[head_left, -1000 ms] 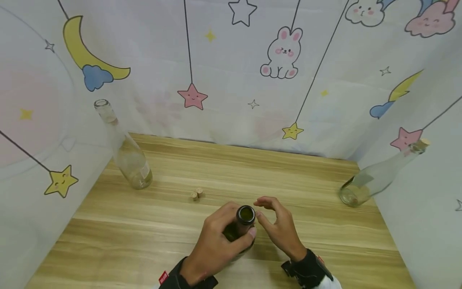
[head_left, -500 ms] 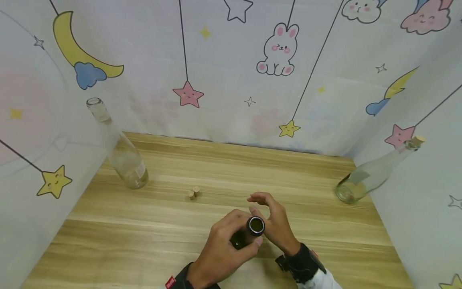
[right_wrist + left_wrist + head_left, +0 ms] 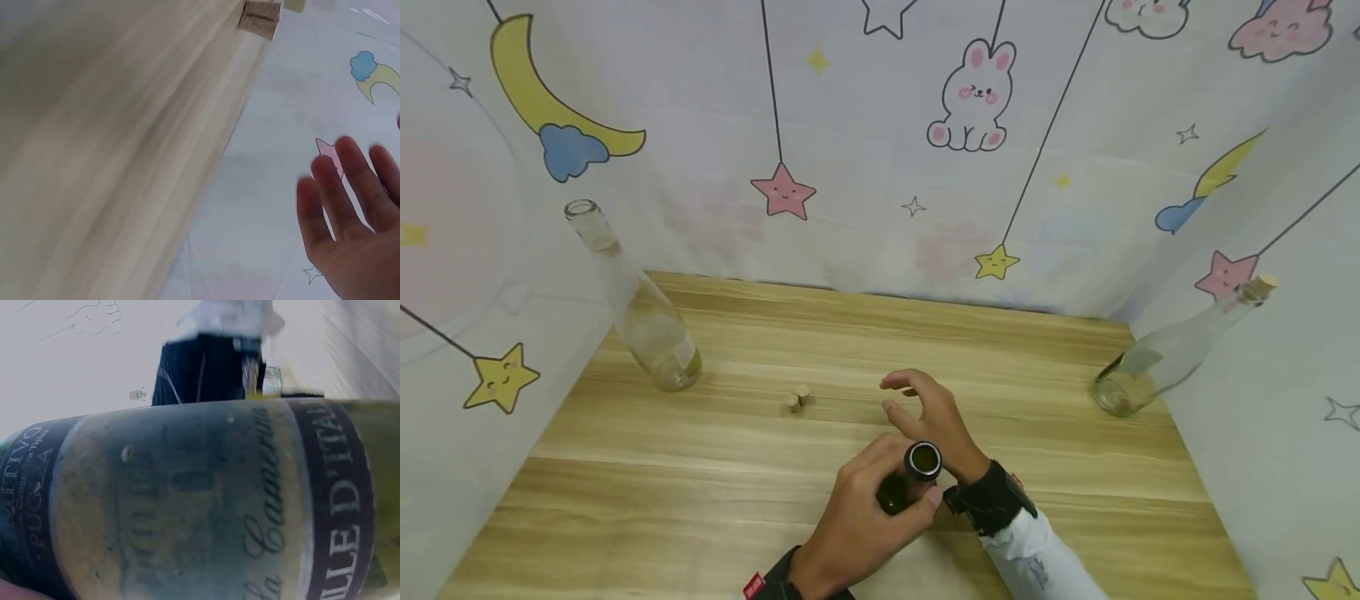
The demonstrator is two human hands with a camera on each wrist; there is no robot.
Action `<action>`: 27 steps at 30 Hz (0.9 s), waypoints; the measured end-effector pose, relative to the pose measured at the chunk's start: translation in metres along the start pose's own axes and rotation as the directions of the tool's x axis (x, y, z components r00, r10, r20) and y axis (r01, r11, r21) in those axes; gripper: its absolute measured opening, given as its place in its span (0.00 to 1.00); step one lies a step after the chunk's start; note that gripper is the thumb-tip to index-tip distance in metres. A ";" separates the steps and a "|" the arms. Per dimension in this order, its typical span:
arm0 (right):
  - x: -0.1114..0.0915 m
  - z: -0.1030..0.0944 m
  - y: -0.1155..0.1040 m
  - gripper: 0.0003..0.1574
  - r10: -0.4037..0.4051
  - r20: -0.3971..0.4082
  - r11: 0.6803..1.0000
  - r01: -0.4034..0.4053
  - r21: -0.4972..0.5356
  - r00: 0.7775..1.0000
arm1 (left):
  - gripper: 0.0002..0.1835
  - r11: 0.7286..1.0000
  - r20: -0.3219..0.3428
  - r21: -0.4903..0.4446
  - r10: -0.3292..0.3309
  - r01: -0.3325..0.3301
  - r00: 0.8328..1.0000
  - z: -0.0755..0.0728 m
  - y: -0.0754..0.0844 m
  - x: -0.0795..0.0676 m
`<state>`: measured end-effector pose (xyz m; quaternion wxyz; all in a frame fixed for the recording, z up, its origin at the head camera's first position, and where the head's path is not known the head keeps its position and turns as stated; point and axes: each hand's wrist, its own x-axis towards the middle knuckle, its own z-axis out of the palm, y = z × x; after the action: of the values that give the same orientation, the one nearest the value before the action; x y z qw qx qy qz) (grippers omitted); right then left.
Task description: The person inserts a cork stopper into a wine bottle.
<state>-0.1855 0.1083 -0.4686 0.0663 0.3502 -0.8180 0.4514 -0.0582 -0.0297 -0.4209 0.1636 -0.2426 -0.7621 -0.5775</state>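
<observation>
My left hand (image 3: 867, 508) grips a dark green wine bottle (image 3: 922, 463) around its upper body, with the uncorked mouth facing up toward the head camera. In the left wrist view the label of the wine bottle (image 3: 200, 494) fills most of the picture. Beyond the bottle, my right hand (image 3: 934, 417) is held over the table with relaxed fingers and nothing in them, pointing toward two small corks (image 3: 797, 398). The right wrist view shows the fingers of the right hand (image 3: 350, 206) spread, and the corks (image 3: 260, 19) at the top.
A clear glass bottle (image 3: 658, 333) without a stopper stands at the left of the wooden table (image 3: 700, 492). Another clear bottle (image 3: 1172, 358), with a cork in its neck, stands at the right. A patterned curtain (image 3: 850, 125) hangs behind the table and along both sides.
The right hand has moved past the bottle, away from me and to the left, nearer the corks. The left hand keeps its grip, and the bottle mouth has shifted slightly right.
</observation>
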 end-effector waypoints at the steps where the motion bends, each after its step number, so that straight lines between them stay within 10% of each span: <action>1: 0.006 0.003 0.001 0.19 -0.026 0.037 1.000 0.027 -0.014 0.999 | 0.16 1.000 -0.002 -0.001 -0.009 0.009 1.000 0.000 0.000 0.000; 7: 0.038 0.028 0.007 0.21 -0.087 0.223 0.991 0.107 -0.077 0.971 | 0.22 1.000 -0.021 0.008 0.005 -0.005 1.000 -0.005 0.005 0.000; 15: 0.063 0.059 0.015 0.21 -0.067 0.352 0.971 0.142 -0.191 0.934 | 0.19 0.956 -0.136 0.061 0.293 -0.287 0.946 -0.029 0.009 0.003; 27: 0.082 0.079 0.014 0.19 -0.066 0.423 0.965 0.166 -0.205 0.904 | 0.12 0.900 -0.297 0.435 0.178 -0.033 0.938 -0.066 -0.006 0.003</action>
<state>-0.2391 0.0095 -0.4899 -0.0397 0.4757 -0.8387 0.2621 -0.0664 -0.0942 -0.4055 0.3688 -0.1430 -0.8163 -0.4208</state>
